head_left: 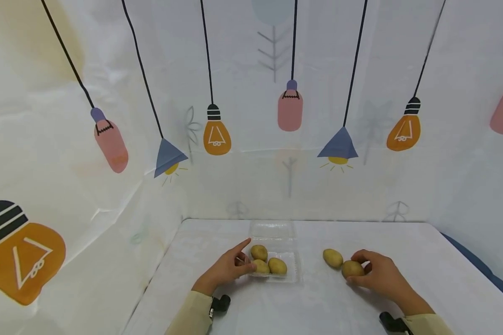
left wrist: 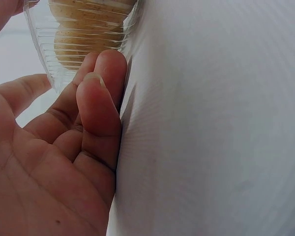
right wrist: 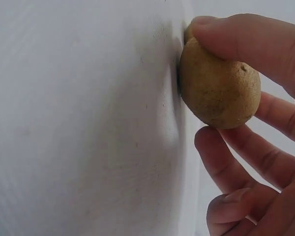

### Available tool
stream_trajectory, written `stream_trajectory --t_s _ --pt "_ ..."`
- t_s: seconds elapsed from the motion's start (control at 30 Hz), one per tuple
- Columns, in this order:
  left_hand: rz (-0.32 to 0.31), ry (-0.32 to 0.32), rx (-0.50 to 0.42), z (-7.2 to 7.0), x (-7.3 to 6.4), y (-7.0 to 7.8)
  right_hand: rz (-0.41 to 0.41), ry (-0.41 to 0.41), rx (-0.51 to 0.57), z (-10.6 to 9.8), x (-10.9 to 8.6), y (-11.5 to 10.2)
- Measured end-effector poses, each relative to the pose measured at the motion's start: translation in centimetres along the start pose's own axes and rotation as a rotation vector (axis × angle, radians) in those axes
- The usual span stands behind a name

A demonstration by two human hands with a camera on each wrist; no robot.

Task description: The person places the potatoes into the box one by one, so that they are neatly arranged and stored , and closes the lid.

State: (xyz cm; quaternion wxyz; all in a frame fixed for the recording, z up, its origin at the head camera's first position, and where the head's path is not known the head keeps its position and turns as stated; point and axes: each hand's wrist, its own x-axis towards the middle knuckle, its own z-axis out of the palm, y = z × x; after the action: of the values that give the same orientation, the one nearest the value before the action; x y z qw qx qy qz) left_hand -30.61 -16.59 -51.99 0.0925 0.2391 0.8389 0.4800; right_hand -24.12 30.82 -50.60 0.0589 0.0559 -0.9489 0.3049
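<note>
- Sheeting [head_left: 88, 186], pale and printed, hangs at the left and behind the white table [head_left: 318, 302].
- Left hand [head_left: 224, 272] sits at the near left corner of the clear container [head_left: 292, 272]. Its index finger is extended, its thumb is over the edge and other fingertips bend against the ribbed wall: a light hold, only partly closed.
- Clear container stands on the table, its lid [head_left: 272, 229] folded back on the far side. The plastic looks thin, light and springy, and would probably buckle if squeezed, so the rim or a corner seems best for steadying it.
- Three potatoes [head_left: 278, 266] lie inside, two at the near side and one behind at the left. Their weight should help keep the container from sliding.
- Loose potato [head_left: 333, 258] lies on the table, well apart from the container and just beside the gripped potato [head_left: 353, 269]. Being oblong, it may roll; a hold across its narrow middle should serve.
- Right hand [head_left: 381, 274] pinches the gripped potato between thumb and opposing fingertips, spread to its width. It looks firm, dry-skinned and hard to crush, so its widest part suits the hold. Whether it touches the table, I cannot tell.
</note>
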Motion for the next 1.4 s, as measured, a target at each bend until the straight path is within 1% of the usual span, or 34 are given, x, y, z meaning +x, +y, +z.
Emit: stream_trajectory --t_s 0.1,0.17,0.27,0.47,0.8,1.03,1.1,1.27,1.4 --pt "-0.003 -0.002 0.007 0.0 0.0 0.0 0.007 0.000 -0.011 -0.1 -0.1 -0.2" --pt "-0.005 -0.002 0.010 0.0 0.0 0.1 -0.011 0.002 -0.028 -0.3 -0.1 -0.2" --pt "-0.006 0.002 0.021 0.0 0.0 0.0 -0.036 0.011 -0.026 -0.4 0.1 -0.3" --pt "0.008 0.007 0.042 -0.1 0.0 -0.1 -0.136 0.007 -0.027 -0.6 0.9 -0.8" --pt "0.014 0.005 0.034 0.0 0.1 -0.2 -0.228 -0.041 -0.027 -1.3 1.6 -3.1" --pt "0.009 0.006 0.035 0.0 0.1 -0.3 -0.327 -0.063 -0.019 -1.6 2.6 -4.6" --pt "0.005 0.007 0.035 0.0 0.1 -0.3 -0.334 -0.075 -0.002 -1.6 2.9 -5.1" --pt "0.000 0.006 0.033 -0.1 0.0 -0.3 -0.387 -0.128 0.046 -1.5 3.9 -6.4" --pt "-0.001 0.001 0.023 -0.1 0.1 -0.2 -0.418 -0.157 0.059 -1.4 4.6 -7.5"
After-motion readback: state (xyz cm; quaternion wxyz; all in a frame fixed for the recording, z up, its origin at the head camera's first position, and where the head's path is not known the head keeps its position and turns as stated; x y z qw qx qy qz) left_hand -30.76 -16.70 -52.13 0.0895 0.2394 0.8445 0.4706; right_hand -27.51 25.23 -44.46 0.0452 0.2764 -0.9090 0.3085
